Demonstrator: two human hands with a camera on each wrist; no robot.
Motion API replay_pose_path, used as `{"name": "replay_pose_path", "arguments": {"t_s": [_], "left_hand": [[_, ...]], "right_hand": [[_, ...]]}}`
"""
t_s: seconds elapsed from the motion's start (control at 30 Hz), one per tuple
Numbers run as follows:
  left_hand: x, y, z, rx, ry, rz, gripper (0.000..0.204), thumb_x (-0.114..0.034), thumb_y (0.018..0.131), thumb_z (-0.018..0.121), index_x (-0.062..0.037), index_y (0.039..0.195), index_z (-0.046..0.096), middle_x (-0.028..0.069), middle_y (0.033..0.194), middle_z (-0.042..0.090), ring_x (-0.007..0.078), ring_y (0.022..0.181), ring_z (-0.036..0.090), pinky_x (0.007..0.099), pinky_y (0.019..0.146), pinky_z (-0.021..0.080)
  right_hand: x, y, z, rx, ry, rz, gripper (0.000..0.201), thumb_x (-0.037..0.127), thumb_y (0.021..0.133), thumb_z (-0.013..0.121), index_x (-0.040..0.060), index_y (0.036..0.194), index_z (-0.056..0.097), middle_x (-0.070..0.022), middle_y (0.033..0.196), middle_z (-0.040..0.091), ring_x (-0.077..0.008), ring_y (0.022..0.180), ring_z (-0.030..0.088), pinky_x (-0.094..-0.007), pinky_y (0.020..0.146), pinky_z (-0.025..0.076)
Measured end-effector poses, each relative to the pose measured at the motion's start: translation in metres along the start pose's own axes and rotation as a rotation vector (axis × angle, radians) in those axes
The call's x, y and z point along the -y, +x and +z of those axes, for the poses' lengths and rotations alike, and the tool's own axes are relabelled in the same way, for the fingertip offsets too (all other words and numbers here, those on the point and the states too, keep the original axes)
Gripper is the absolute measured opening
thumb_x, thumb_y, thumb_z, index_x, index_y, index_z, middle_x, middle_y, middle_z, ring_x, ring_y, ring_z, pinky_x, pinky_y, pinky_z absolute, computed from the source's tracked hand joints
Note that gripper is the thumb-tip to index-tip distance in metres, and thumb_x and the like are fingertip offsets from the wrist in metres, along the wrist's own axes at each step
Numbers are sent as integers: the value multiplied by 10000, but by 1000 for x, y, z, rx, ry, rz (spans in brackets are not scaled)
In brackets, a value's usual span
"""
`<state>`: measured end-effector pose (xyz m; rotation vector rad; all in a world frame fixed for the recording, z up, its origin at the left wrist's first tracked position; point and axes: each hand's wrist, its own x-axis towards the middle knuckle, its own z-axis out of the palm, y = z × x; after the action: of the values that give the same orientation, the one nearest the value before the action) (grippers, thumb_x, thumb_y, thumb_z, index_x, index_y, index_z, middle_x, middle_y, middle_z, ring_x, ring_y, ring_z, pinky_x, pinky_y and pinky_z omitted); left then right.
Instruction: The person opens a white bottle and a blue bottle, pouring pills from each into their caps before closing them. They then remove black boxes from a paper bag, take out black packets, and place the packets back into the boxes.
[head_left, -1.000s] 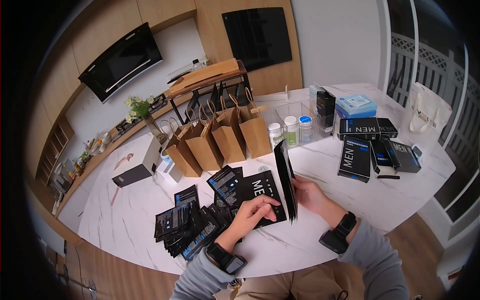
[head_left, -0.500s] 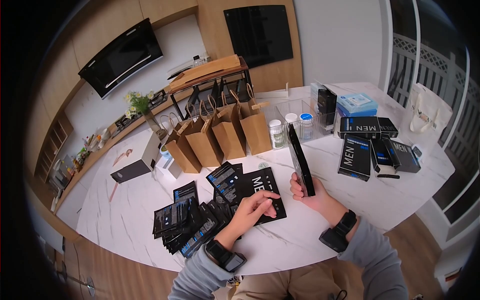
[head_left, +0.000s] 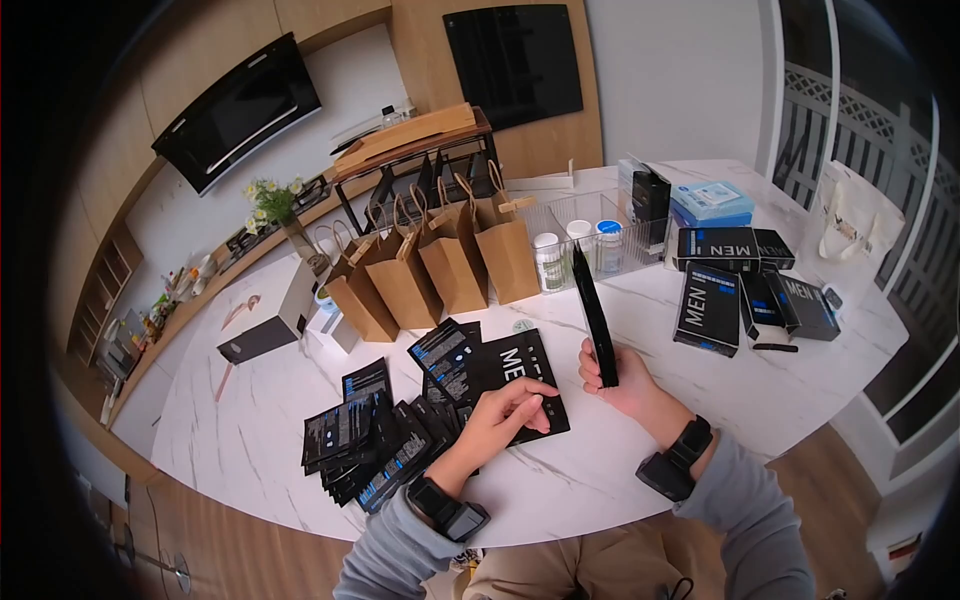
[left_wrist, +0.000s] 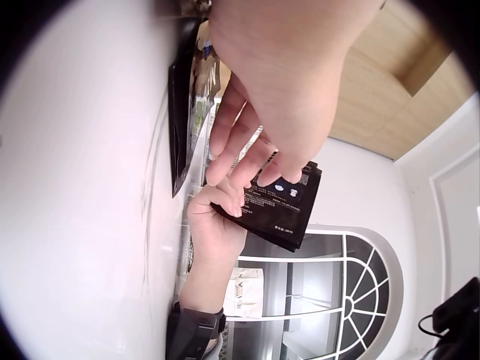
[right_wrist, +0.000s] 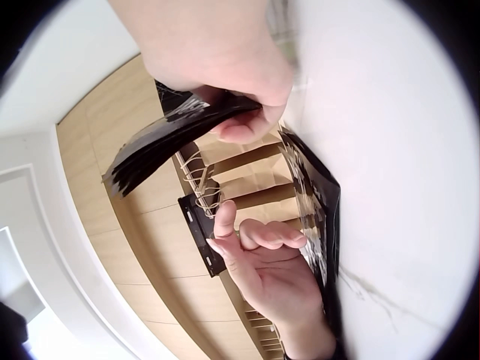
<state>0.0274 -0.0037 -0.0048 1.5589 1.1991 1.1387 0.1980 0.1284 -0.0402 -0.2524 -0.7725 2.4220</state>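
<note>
My right hand [head_left: 628,388] grips a thin stack of flat black packets [head_left: 592,315] by its lower end, thumb on one side and fingers on the other. The stack stands upright, edge-on in the head view; in the right wrist view its layered packet edges [right_wrist: 161,146] show. My left hand [head_left: 508,415] hovers with loosely bent fingers and holds nothing. Below it lies a black packet marked MEN [head_left: 497,362]. Left of that hand, a heap of black packets [head_left: 340,435] with blue and white print spreads over the white table [head_left: 240,450].
Several brown paper bags [head_left: 460,255] stand in a row behind the packets. White-capped bottles [head_left: 548,262] sit by a clear divided organizer [head_left: 640,250]. Black MEN boxes [head_left: 708,310] and blue boxes [head_left: 712,203] lie at right. A white box [head_left: 265,315] is at left.
The stack in my right hand has risen and moved right, and its packets now sit closer together. The right fingers have wrapped round its lower end. My left hand has barely moved.
</note>
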Motion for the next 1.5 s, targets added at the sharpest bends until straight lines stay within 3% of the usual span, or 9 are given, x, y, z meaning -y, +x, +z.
{"name": "replay_pose_path", "arguments": {"t_s": [0.43, 0.5, 0.67, 0.9, 0.97, 1.13, 1.23, 1.37, 1.5], "left_hand": [[1, 0, 1, -4, 58, 7, 234, -183, 929, 426, -23, 1042, 554, 35, 709, 599, 93, 693, 592, 219, 656, 480], [2, 1, 0, -133, 51, 10, 234, -178, 928, 426, -27, 1075, 530, 41, 734, 601, 99, 696, 593, 220, 649, 475], [10, 6, -7, -364, 1, 11, 251, -142, 923, 424, -32, 1146, 457, 56, 852, 579, 124, 728, 603, 224, 651, 468], [34, 9, -16, -567, 204, 115, 272, -45, 855, 491, -30, 1125, 471, 96, 999, 526, 185, 922, 548, 278, 813, 433], [30, 7, -16, -561, 498, 99, 307, -50, 816, 534, -38, 1118, 479, 136, 1090, 476, 252, 1029, 474, 323, 912, 370], [35, 6, -19, -553, 513, 82, 337, -60, 793, 566, -66, 1121, 488, 159, 1158, 426, 296, 1116, 410, 335, 971, 313], [36, 6, -18, -577, 536, 87, 343, -55, 792, 573, -80, 1125, 494, 160, 1189, 408, 291, 1165, 382, 329, 992, 291], [38, 6, -18, -580, 552, 62, 356, -61, 787, 581, -82, 1131, 492, 174, 1228, 386, 295, 1208, 345, 338, 1006, 274], [39, 7, -19, -545, 507, 64, 369, -67, 786, 584, -89, 1142, 489, 174, 1242, 379, 299, 1211, 341, 343, 1011, 265]], "right_hand": [[-1, 4, 8, -287, -118, -140, 138, 168, 869, 389, 84, 916, 489, -7, 727, 497, -142, 636, 487, -289, 594, 412], [0, 8, -3, -378, -194, -308, 206, 190, 898, 404, 68, 1021, 517, -28, 933, 575, -173, 853, 557, -353, 770, 460], [25, 7, -19, -638, -345, -436, 172, 241, 894, 458, 95, 952, 528, -31, 921, 583, -158, 797, 556, -374, 682, 458], [33, 5, -26, -779, -577, -418, 151, 175, 846, 530, 105, 977, 506, -16, 842, 571, -131, 761, 537, -297, 635, 414], [29, 13, -40, -816, -602, -708, 283, 25, 789, 556, 56, 1054, 462, -13, 730, 501, -77, 637, 458, -206, 572, 378], [35, 7, -26, -808, -766, -932, 312, -44, 759, 547, 44, 1050, 475, 0, 697, 465, -62, 622, 416, -186, 593, 345], [32, 1, -7, -474, -711, -712, 195, 24, 791, 532, 44, 984, 521, 20, 630, 466, -73, 581, 449, -203, 577, 360], [16, 1, 5, -66, -607, -203, 295, 148, 841, 513, 70, 1125, 492, -45, 926, 534, -135, 911, 530, -277, 796, 428], [12, -4, 23, 118, -543, 81, 490, 209, 867, 505, 74, 1303, 326, -85, 1286, 354, -179, 1249, 281, -418, 976, 310]]}}
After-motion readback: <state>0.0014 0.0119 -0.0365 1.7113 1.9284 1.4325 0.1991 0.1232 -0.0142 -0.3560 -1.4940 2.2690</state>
